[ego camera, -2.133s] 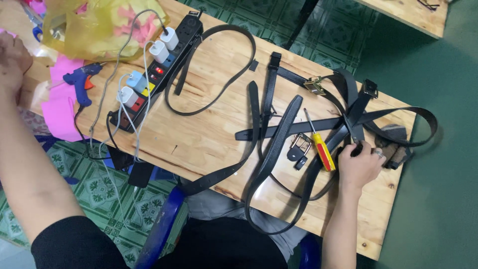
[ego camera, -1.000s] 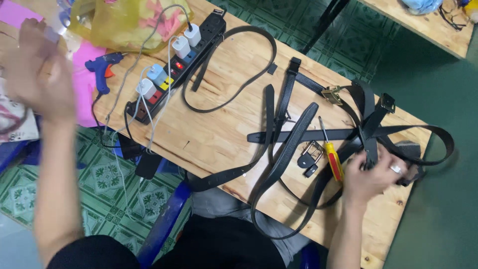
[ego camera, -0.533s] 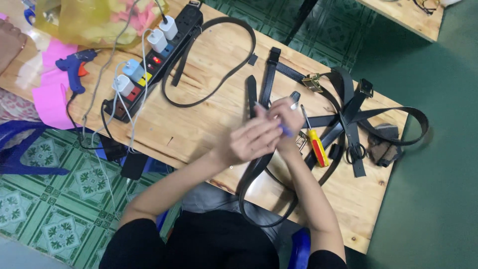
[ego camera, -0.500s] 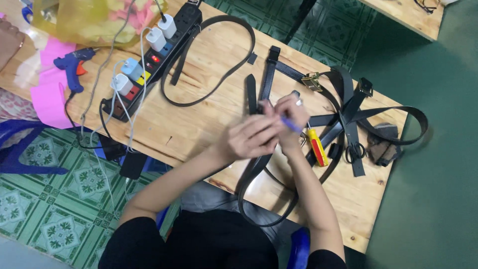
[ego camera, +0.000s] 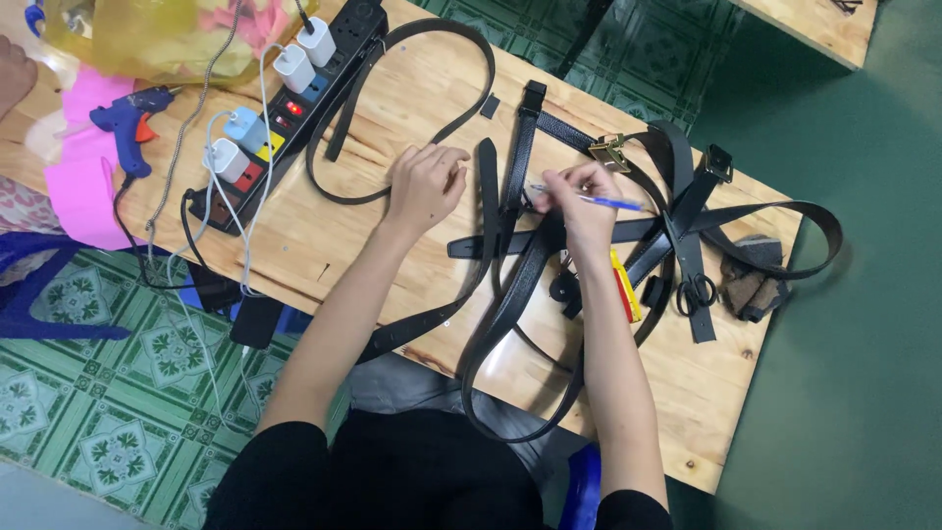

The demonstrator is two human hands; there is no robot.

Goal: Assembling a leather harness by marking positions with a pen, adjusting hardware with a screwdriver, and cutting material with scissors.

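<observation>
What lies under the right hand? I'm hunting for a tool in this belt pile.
Under the right hand, which holds a blue pen, crossed black belts show. Just below it a yellow-and-red handled tool sticks out; its tip is hidden by the hand and belts.

One package in sight: a yellow see-through plastic bag [ego camera: 157,39], crumpled and bulging, sitting at the far left corner of the worktop [ego camera: 324,245], partly cut off by the top edge. Pink contents show through its skin, too blurred to make out. It lies just beside the power strip [ego camera: 285,108]. No labels, signs or screens can be made out anywhere else.
</observation>
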